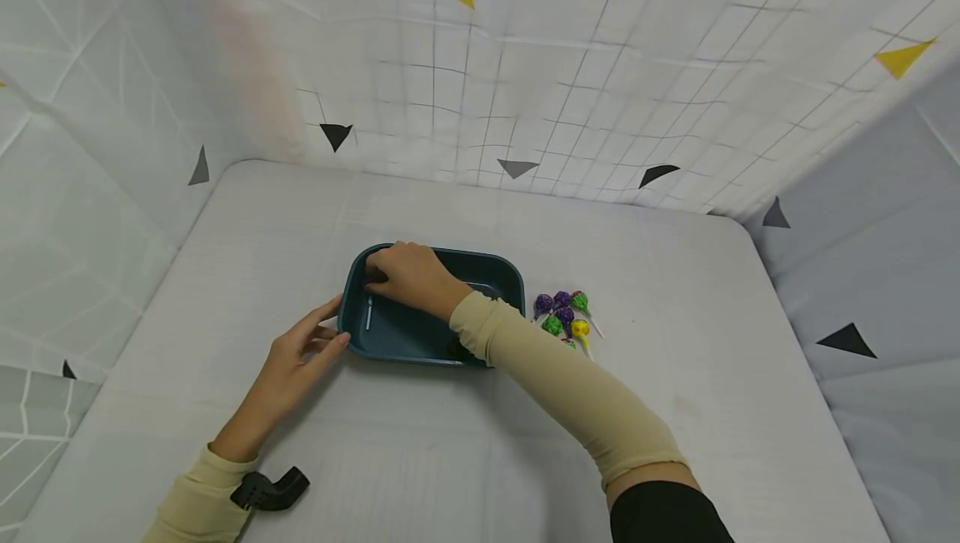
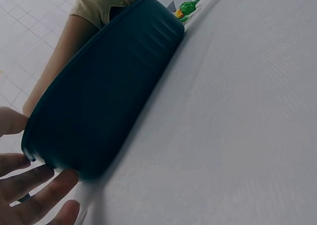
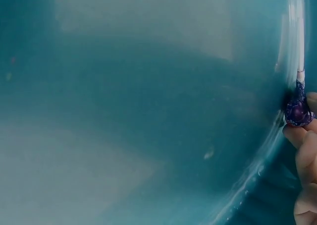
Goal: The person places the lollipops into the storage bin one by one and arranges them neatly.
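Tan cloth is forming the left sleeve, which is coming in at seven o'clock in the head view, with a black device sitting at its wrist. Farther up, the left hand is meeting the blue-green tray at about eight o'clock on its rim; its thumb and fingers are spreading apart and touching the tray's outside. The tray is lying on a white table. Inside it, near ten o'clock, the right hand is pinching a purple lollipop between thumb and fingers. The lollipop's white stick is pointing to twelve o'clock in the right wrist view. From that hand, a tan right sleeve is crossing the tray's rim at four o'clock. Just outside the tray, at three o'clock, a cluster of wrapped lollipops is lying on the table: three purple, two green and one yellow, with another partly hiding behind the sleeve. Farther right, at five o'clock in the head view, a black sleeve is covering the upper arm.
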The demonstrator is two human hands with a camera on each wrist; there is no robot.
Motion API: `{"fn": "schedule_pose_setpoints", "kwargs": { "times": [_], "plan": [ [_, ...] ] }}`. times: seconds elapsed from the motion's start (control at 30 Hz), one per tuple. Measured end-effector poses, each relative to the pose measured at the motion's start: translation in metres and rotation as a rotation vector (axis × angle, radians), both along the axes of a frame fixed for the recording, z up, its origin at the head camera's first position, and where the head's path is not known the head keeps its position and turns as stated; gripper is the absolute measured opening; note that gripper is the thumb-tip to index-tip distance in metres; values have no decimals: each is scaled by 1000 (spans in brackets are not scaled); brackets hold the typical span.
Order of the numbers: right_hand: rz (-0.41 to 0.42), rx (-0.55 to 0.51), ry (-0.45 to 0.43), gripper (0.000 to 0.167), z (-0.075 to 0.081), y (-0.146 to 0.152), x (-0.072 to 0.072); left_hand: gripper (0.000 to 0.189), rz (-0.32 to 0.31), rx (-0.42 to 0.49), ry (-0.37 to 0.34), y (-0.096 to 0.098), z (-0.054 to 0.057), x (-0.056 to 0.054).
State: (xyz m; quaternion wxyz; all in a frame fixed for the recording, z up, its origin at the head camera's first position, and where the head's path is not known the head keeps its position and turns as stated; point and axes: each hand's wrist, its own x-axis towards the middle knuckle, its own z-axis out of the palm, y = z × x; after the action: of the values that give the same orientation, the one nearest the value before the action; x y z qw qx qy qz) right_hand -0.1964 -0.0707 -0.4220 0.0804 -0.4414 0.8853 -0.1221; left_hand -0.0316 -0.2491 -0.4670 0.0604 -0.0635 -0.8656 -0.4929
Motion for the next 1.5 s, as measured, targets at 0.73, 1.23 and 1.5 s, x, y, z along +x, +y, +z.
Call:
{"fn": "schedule_pose_setpoints", "kwargs": {
  "times": [0.73, 1.23, 1.5],
  "plan": [
    [24, -13, 1, 18, -2, 1, -1, 58, 3, -13, 0, 1, 0, 1],
    [27, -6, 14, 17, -3, 2, -2, 57, 9, -17, -8, 2, 3, 1],
    [-10, -14, -18, 24, 7, 8, -2, 57, 9, -9, -1, 2, 3, 1]
  ]
}}
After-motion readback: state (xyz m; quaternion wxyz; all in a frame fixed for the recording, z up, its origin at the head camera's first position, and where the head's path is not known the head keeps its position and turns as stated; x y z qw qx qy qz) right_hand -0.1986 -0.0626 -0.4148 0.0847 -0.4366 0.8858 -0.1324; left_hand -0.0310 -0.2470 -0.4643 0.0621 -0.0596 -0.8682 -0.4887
